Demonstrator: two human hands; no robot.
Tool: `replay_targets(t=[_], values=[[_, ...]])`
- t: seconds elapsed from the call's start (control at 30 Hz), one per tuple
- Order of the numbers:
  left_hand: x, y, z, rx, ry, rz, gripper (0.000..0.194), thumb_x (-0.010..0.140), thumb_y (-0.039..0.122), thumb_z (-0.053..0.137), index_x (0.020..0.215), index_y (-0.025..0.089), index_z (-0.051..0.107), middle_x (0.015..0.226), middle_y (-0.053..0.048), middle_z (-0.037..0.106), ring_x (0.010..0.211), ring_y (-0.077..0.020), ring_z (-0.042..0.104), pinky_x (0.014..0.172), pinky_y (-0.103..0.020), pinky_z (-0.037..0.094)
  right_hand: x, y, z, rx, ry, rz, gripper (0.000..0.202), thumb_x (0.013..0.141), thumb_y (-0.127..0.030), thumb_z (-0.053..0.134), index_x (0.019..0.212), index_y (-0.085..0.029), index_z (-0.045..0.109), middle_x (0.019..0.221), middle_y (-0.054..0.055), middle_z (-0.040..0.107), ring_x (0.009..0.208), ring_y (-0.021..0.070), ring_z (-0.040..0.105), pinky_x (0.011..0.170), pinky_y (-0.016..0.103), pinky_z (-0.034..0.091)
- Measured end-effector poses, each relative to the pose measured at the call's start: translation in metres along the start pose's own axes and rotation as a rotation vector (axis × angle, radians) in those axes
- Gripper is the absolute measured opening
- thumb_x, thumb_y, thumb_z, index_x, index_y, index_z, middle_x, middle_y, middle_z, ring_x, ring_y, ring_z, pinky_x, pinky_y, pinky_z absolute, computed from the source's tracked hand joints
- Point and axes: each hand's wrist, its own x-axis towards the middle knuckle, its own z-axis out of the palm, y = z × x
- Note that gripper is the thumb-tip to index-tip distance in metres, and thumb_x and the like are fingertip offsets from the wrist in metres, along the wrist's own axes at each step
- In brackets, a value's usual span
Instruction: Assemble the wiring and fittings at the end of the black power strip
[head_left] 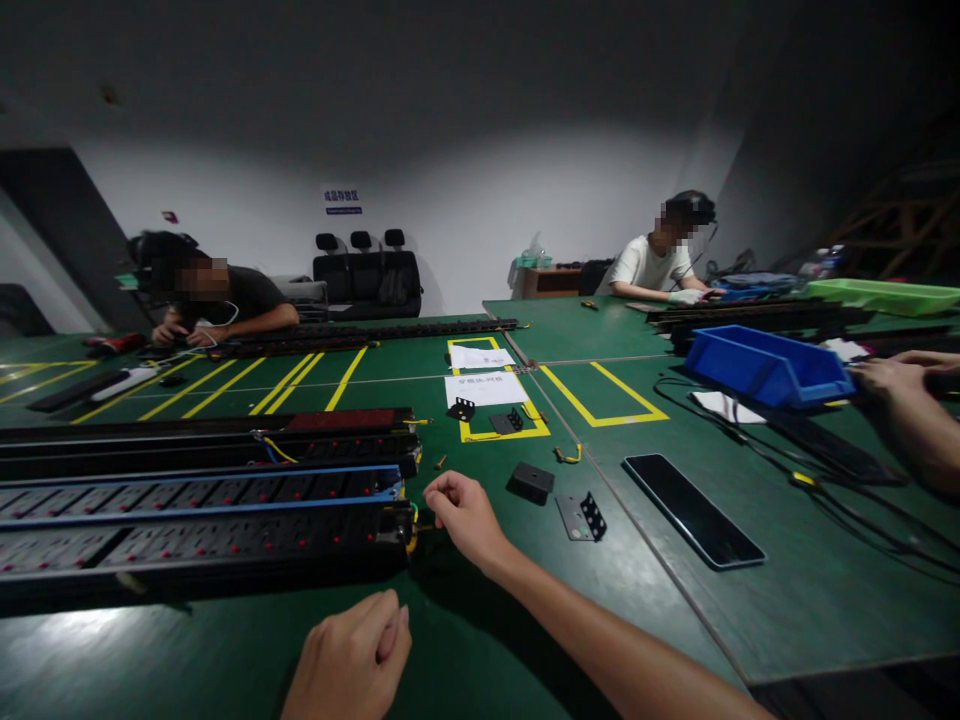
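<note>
My right hand (466,515) is closed in a pinch just off the end of the nearest long black power strip (300,540). What its fingertips hold, if anything, cannot be made out; a small thin piece shows below them at the strip's end. Lower down, my left hand (351,655) is curled closed in front of the strips, its inside hidden. Behind the near strip lies a blue-edged strip (397,482). A small brass-coloured screw (440,462) lies beyond my right hand. To its right are a black block-like bracket (531,482) and a perforated metal bracket (581,517).
A phone (694,510) and a blue bin (765,365) lie to the right, near black cables (832,515). Another person's hand (900,385) is beside the bin. Two co-workers sit across the table. Paper sheets (486,389) and more brackets (508,421) lie ahead.
</note>
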Motion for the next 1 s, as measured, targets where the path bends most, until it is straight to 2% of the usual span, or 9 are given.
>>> replay_targets(t=[0.87, 1.0], values=[[0.0018, 0.0027, -0.0039, -0.08, -0.021, -0.061, 0.032, 0.091, 0.021, 0.044, 0.059, 0.02, 0.037, 0.05, 0.006, 0.044, 0.042, -0.0079, 0.042, 0.05, -0.026, 0.025, 0.0002, -0.0015, -0.0006, -0.03, -0.003, 0.007, 0.008, 0.079, -0.021, 0.055, 0.077, -0.017, 0.062, 0.058, -0.004, 0.057, 0.051, 0.0112, 0.054, 0.05, 0.021, 0.037], [-0.0004, 0.0014, -0.0028, -0.033, -0.001, -0.028, 0.033, 0.091, 0.02, 0.043, 0.059, 0.02, 0.037, 0.05, 0.006, 0.043, 0.041, -0.0079, 0.042, 0.05, -0.027, 0.024, 0.0003, -0.0013, -0.0004, -0.029, -0.002, 0.012, 0.008, 0.079, -0.022, 0.056, 0.078, -0.017, 0.062, 0.058, -0.003, 0.057, 0.052, 0.0116, 0.055, 0.051, 0.022, 0.038]])
